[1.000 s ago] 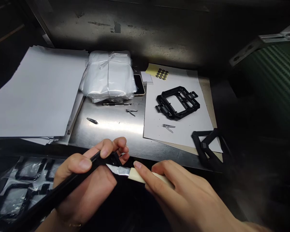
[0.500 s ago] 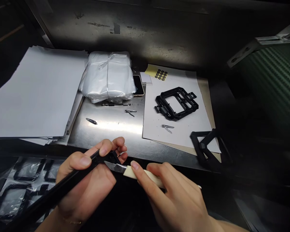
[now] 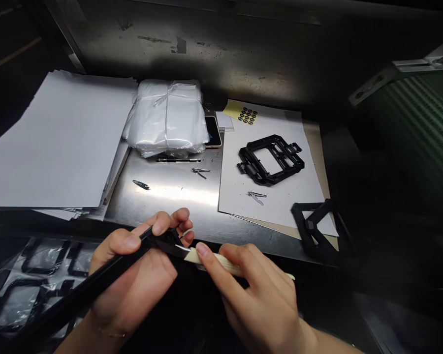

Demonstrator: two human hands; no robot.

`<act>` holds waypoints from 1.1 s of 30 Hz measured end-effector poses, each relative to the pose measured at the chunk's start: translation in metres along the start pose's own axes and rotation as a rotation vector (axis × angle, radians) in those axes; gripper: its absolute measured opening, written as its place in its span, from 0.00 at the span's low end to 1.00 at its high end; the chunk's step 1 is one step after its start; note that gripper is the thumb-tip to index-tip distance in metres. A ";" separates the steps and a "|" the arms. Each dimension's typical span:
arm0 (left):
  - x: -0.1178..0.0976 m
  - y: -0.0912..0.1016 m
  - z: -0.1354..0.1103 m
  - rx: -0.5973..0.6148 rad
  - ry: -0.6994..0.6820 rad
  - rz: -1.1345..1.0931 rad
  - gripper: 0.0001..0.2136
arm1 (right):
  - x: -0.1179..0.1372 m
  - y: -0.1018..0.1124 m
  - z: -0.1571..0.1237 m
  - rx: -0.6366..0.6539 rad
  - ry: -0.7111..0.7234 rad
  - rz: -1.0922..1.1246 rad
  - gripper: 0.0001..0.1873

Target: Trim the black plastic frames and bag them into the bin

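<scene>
My left hand (image 3: 136, 275) is closed around a long black plastic frame part (image 3: 96, 282), with thumb and fingers pinching its upper end. My right hand (image 3: 258, 300) grips a craft knife (image 3: 210, 260) by its cream handle, forefinger pressed along the top. The knife's short metal blade lies against the corner of the black part, between my left fingers. Both hands are below the front edge of the steel bench (image 3: 170, 196).
On the bench lie a stack of white paper (image 3: 55, 142), a tied bundle of clear bags (image 3: 166, 118), a phone (image 3: 213, 130), a pen (image 3: 177, 160), small metal clips, a black frame (image 3: 271, 158) on a white sheet, and another black frame (image 3: 317, 226) at the edge. Bagged black parts (image 3: 25, 285) sit lower left.
The knife has slid leftward, so its blade has gone from clear of the black part to tucked against its corner. My left hand has kept its hold.
</scene>
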State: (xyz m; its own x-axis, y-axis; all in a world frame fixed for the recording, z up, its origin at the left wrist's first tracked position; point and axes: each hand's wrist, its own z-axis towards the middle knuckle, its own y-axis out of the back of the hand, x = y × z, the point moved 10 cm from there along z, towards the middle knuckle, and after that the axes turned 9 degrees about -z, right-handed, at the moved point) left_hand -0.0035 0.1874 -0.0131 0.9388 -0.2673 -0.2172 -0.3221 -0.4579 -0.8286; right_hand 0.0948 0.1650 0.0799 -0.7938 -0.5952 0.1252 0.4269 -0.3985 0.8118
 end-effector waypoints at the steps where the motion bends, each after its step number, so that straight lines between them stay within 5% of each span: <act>1: 0.000 0.000 0.000 0.000 -0.007 0.002 0.05 | -0.001 0.000 -0.001 0.000 -0.005 0.018 0.12; 19: 0.001 0.001 -0.006 -0.076 -0.017 -0.006 0.03 | -0.001 -0.010 -0.009 0.259 0.069 0.075 0.15; 33: 0.004 -0.001 -0.007 -0.051 -0.008 0.016 0.04 | -0.001 -0.007 -0.013 0.268 0.073 0.077 0.16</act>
State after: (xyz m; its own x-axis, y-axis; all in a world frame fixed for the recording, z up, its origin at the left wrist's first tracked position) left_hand -0.0005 0.1807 -0.0094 0.9345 -0.2678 -0.2345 -0.3424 -0.4966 -0.7976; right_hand 0.0977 0.1592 0.0668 -0.7259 -0.6692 0.1589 0.3471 -0.1569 0.9246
